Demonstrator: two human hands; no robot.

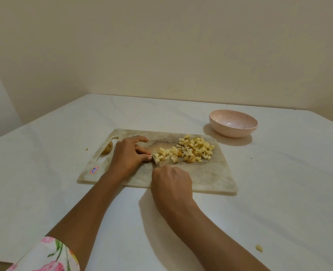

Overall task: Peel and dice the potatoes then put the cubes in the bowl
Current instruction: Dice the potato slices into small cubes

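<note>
A pile of diced potato cubes (189, 151) lies on the pale marbled cutting board (216, 177). My right hand (171, 184) grips a knife whose handle is hidden in the fist. Its blade (155, 160) points away from me, at the left edge of the cubes. My left hand (128, 155) rests on the board with curled fingers, thumb and fingertips right against the blade. I cannot see whether they pinch anything. The pink bowl (233, 123) stands beyond the board's far right corner, apart from both hands, holding only a few specks.
A potato piece with skin (108, 148) sits in the board's handle slot at the left. A small crumb (86, 149) lies on the white table left of the board, and a potato scrap (259, 248) lies near the table's front right. Walls close off the back.
</note>
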